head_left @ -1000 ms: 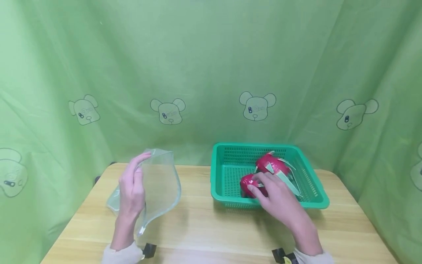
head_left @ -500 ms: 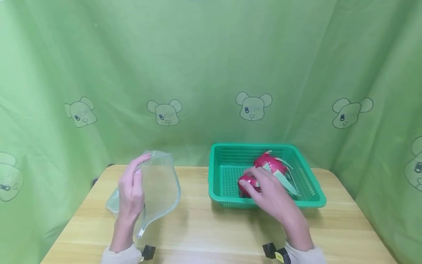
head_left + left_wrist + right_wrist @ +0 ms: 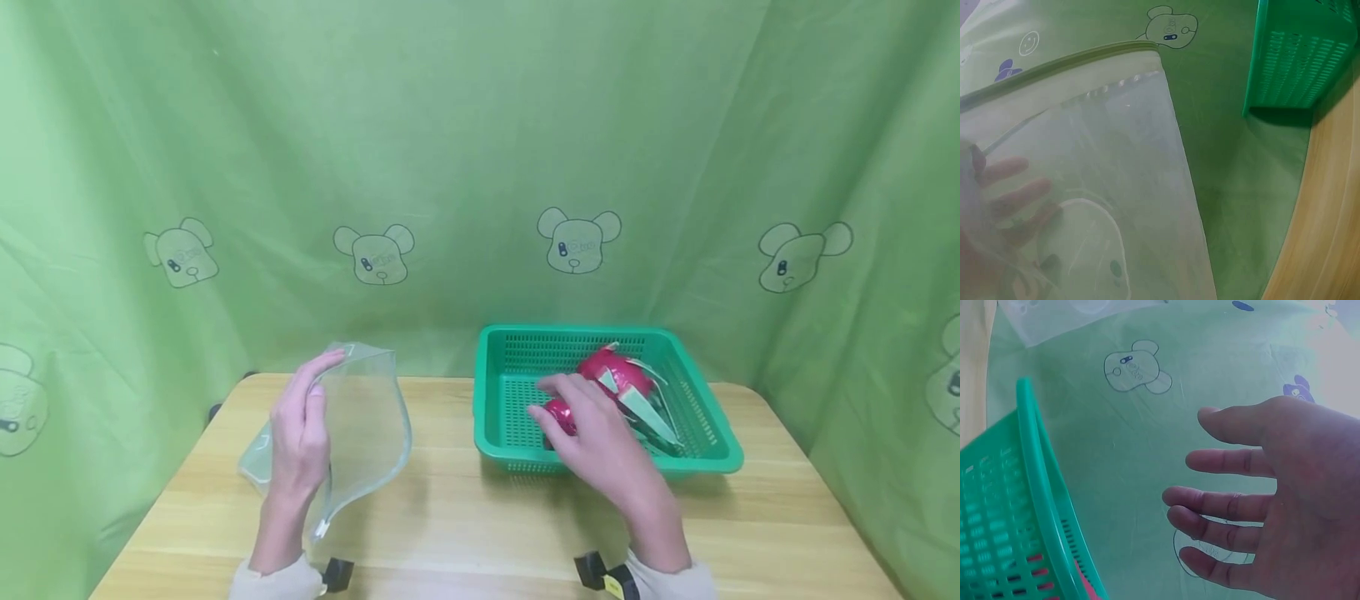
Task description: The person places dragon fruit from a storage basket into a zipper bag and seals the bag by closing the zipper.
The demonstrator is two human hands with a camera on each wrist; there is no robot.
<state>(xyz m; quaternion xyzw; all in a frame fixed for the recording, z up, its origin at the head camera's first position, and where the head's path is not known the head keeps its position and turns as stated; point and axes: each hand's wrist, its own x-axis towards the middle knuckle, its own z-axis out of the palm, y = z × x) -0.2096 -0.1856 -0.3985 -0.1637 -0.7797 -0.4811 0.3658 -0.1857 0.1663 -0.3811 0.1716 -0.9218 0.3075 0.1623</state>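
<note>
My left hand (image 3: 300,433) holds a clear zip pouch (image 3: 371,417) upright above the left side of the table. In the left wrist view its fingers (image 3: 1007,187) show through the pouch (image 3: 1116,187). My right hand (image 3: 588,429) reaches into the green basket (image 3: 570,332), fingers straight over a small red dragon fruit (image 3: 558,410). A larger red dragon fruit (image 3: 618,371) with green scales lies behind it. In the right wrist view the right hand (image 3: 1272,500) is spread and holds nothing, beside the basket wall (image 3: 1041,506).
The wooden table (image 3: 465,517) has bare surface between the pouch and the basket. A green curtain (image 3: 480,167) with bear prints closes in the back and both sides. The basket (image 3: 1297,56) stands at the right rear.
My right hand has slid a little to the left over the small red fruit, and its wrist has followed. The left hand and pouch have stayed put.
</note>
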